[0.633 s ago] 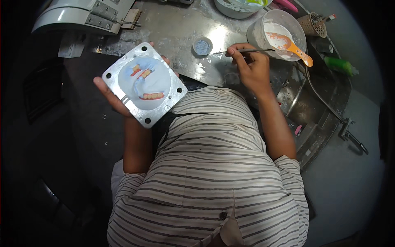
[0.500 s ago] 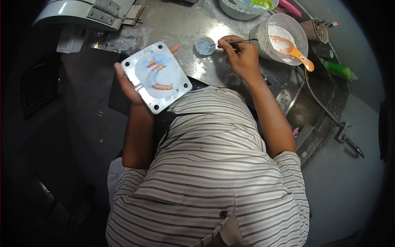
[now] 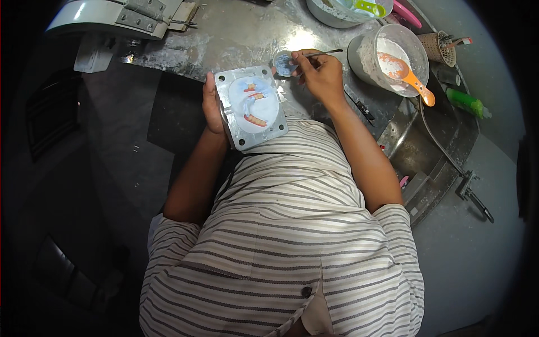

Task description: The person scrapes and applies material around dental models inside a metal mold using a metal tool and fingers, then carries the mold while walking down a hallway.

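My left hand (image 3: 213,105) grips a square metal denture flask half (image 3: 225,87) by its left edge, thumb up along the side and most fingers hidden beneath. Holes pierce its corners. A round whitish-blue plaster disc (image 3: 268,110) fills its middle, with a curved pink-and-tooth-coloured denture piece (image 3: 256,121) and two smaller pieces (image 3: 250,87) set in it. My right hand (image 3: 324,77) pinches a thin dark-handled tool (image 3: 328,53), whose tip is hidden by the fingers. Those fingers are at the rim of a small cup (image 3: 282,63) of bluish material, just beyond the flask.
On the right of the metal worktop (image 3: 230,28) stands a cloudy plastic tub (image 3: 358,59) of white powder with an orange scoop (image 3: 412,81). Behind it are a bowl (image 3: 331,17) with a green scoop, a woven holder (image 3: 431,48) and a green bottle (image 3: 465,102). A white machine (image 3: 90,17) occupies the far left.
My left hand has brought the flask half rightward, close to the cup, and turned it more upright. The right hand has shifted slightly left, still pinching the tool.
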The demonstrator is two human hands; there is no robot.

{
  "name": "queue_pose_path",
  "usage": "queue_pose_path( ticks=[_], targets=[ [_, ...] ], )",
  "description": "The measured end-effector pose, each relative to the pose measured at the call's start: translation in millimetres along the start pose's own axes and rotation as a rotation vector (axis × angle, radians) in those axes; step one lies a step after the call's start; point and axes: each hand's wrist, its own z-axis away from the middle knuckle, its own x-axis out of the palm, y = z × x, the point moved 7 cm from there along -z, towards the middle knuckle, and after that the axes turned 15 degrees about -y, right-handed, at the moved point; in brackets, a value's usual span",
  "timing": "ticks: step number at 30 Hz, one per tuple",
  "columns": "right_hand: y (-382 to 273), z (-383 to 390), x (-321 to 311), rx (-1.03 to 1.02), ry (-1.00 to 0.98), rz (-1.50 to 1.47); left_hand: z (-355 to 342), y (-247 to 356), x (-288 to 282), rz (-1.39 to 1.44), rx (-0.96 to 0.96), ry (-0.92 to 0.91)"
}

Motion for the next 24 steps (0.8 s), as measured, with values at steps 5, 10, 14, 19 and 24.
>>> queue_pose_path(
  ticks=[5, 10, 14, 19, 24],
  targets=[
    [-2.8, 3.7, 3.7, 0.073, -0.002, -0.149, -3.4, -1.3, 6.7, 0.025, -0.015, -0.014],
    [3.4, 3.8, 0.8, 0.066, -0.017, -0.293, -1.5, 1.1, 5.3, -0.025, -0.016, 0.034],
    [-10.1, 10.8, -6.1, 0.045, -0.019, -0.421, 0.1, 3.7, 0.5, -0.033, 0.022, 0.072],
    [-30.9, 31.2, -31.0, 0.015, 0.041, -0.552, -2.1, 3.8, 18.7, 0.06, 0.044, 0.051],
    [-83.6, 66.4, -46.9, -0.185, 0.063, -0.545, -3.5, 6.2, 50.3, 0.046, -0.027, -0.078]
  ],
)
